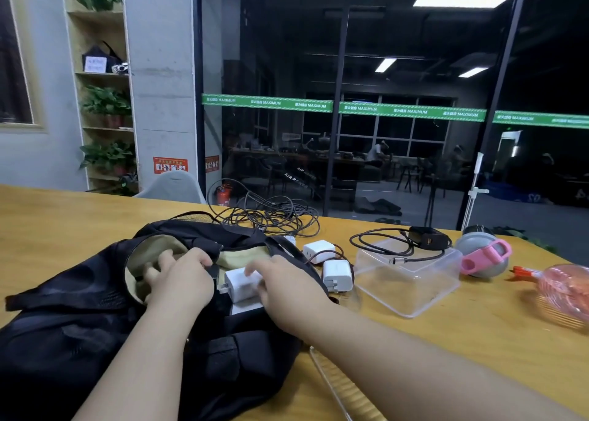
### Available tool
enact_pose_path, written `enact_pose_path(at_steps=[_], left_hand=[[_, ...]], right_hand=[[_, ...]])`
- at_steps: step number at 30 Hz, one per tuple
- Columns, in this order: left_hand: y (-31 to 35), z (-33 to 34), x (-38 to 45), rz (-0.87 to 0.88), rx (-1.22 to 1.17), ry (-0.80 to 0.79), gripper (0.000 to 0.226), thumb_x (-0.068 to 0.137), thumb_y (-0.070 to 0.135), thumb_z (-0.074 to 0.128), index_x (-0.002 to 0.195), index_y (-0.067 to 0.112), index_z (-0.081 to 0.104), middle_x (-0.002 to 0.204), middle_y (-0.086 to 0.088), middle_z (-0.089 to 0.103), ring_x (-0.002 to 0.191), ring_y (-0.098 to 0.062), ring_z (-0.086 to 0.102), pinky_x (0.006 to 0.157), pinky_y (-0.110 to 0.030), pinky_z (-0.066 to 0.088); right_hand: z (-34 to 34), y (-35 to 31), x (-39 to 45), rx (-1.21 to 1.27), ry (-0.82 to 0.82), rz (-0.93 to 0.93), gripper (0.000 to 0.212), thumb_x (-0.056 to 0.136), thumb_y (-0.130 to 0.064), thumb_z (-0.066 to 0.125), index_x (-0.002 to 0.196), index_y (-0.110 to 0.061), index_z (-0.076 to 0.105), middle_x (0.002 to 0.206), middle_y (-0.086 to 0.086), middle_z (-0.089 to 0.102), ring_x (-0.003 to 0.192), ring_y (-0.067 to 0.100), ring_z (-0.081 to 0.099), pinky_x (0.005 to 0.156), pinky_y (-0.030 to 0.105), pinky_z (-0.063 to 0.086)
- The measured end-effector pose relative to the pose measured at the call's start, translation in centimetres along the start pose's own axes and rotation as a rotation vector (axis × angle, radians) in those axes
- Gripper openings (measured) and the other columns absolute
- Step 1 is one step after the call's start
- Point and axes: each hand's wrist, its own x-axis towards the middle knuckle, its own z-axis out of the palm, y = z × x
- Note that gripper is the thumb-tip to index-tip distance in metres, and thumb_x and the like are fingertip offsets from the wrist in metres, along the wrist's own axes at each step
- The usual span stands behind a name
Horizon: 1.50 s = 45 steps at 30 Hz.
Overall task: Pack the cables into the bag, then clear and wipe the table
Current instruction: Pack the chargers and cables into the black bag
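One black bag (95,341) is being held open by the left hand (181,280), fingers curled on its rim; one of three white chargers (240,283) is being pinched by the right hand (287,288).

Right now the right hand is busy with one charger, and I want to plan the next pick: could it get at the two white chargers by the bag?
Probably yes. The two white chargers lie on the table just beyond the right hand, beside the bag, with nothing over them. It would first have to let go of the white charger it holds.
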Motion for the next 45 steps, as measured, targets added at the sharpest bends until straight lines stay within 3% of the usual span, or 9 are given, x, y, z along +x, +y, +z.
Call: enact_pose_path(at_steps=[6, 9, 13, 16, 23, 26, 29, 33, 45], left_hand=[[0.3, -0.2, 1.1, -0.059, 0.085, 0.053, 0.034, 0.092, 0.015, 0.038, 0.114, -0.002, 0.058, 0.131, -0.025, 0.042, 0.121, -0.04, 0.036, 0.1, -0.043, 0.032], [0.3, 0.0, 0.8, -0.076, 0.132, 0.006, 0.036, 0.093, 0.017, 0.034, 0.117, 0.001, 0.055, 0.132, -0.021, 0.037, 0.118, -0.038, 0.039, 0.098, -0.042, 0.035], [0.3, 0.5, 1.0, -0.027, 0.273, -0.083, 0.032, 0.092, 0.012, 0.042, 0.119, 0.005, 0.057, 0.123, -0.015, 0.055, 0.113, -0.032, 0.054, 0.091, -0.034, 0.044], [0.2, 1.0, 0.4, 0.024, 0.28, -0.106, 0.043, 0.09, 0.011, 0.035, 0.131, 0.019, 0.045, 0.135, -0.01, 0.047, 0.129, -0.028, 0.039, 0.107, -0.039, 0.03], [1.9, 1.6, -1.0, 0.291, 0.192, -0.009, 0.041, 0.088, 0.007, 0.036, 0.124, 0.025, 0.047, 0.129, 0.002, 0.05, 0.131, -0.02, 0.029, 0.112, -0.046, 0.012], [2.8, 2.5, -1.8, 0.429, 0.12, -0.05, 0.035, 0.097, 0.016, 0.031, 0.127, 0.026, 0.045, 0.14, 0.003, 0.043, 0.143, -0.02, 0.015, 0.114, -0.045, 0.007], [3.3, 3.1, -2.6, 0.581, 0.025, -0.138, 0.022, 0.098, 0.027, 0.032, 0.106, 0.028, 0.053, 0.125, 0.009, 0.052, 0.138, -0.018, 0.025, 0.114, -0.045, 0.011], [3.0, 3.5, -2.7, 0.573, -0.033, -0.257, 0.033, 0.098, 0.036, 0.035, 0.127, 0.032, 0.05, 0.13, 0.013, 0.05, 0.126, -0.012, 0.041, 0.112, -0.042, 0.023], [2.6, 4.0, -2.5, 0.526, -0.027, -0.283, 0.036, 0.094, 0.041, 0.043, 0.129, 0.033, 0.049, 0.133, 0.011, 0.05, 0.118, -0.013, 0.051, 0.103, -0.036, 0.039]], right_hand=[[-0.1, -0.6, 1.2, -0.033, 0.093, -0.011, 0.033, 0.091, -0.004, 0.045, 0.119, -0.019, 0.055, 0.117, 0.007, 0.054, 0.104, 0.029, 0.053, 0.077, 0.033, 0.044], [0.4, -0.6, 1.4, -0.173, 0.043, -0.064, 0.034, 0.093, -0.01, 0.042, 0.12, -0.019, 0.061, 0.115, 0.011, 0.05, 0.107, 0.029, 0.046, 0.072, 0.034, 0.043], [0.3, -0.2, 0.7, -0.174, -0.066, -0.035, 0.029, 0.098, -0.018, 0.034, 0.103, -0.01, 0.061, 0.113, 0.013, 0.052, 0.104, 0.031, 0.043, 0.079, 0.039, 0.042], [-0.1, 0.5, 0.2, -0.135, -0.034, -0.044, 0.027, 0.096, -0.019, 0.034, 0.092, -0.01, 0.059, 0.11, 0.011, 0.057, 0.102, 0.03, 0.044, 0.085, 0.043, 0.044], [-2.1, 3.6, -0.9, -0.073, 0.09, -0.03, 0.033, 0.096, -0.028, 0.039, 0.114, -0.021, 0.066, 0.117, 0.002, 0.06, 0.112, 0.022, 0.046, 0.097, 0.043, 0.042], [-3.0, 5.2, -1.5, -0.067, 0.124, 0.049, 0.033, 0.098, -0.029, 0.041, 0.124, -0.022, 0.059, 0.124, 0.001, 0.054, 0.119, 0.021, 0.042, 0.097, 0.037, 0.042], [-3.0, 7.1, -2.0, -0.138, 0.154, 0.097, 0.038, 0.097, -0.022, 0.04, 0.135, -0.022, 0.045, 0.134, 0.0, 0.045, 0.124, 0.021, 0.038, 0.1, 0.034, 0.038], [-2.3, 8.7, -2.6, -0.182, 0.102, 0.153, 0.045, 0.094, -0.015, 0.042, 0.139, -0.019, 0.04, 0.138, 0.003, 0.042, 0.126, 0.023, 0.036, 0.102, 0.034, 0.038], [-1.6, 8.8, -0.5, -0.251, -0.185, 0.266, 0.059, 0.09, -0.018, 0.046, 0.145, -0.032, 0.027, 0.152, 0.011, 0.017, 0.138, 0.035, 0.016, 0.11, 0.049, 0.03]])
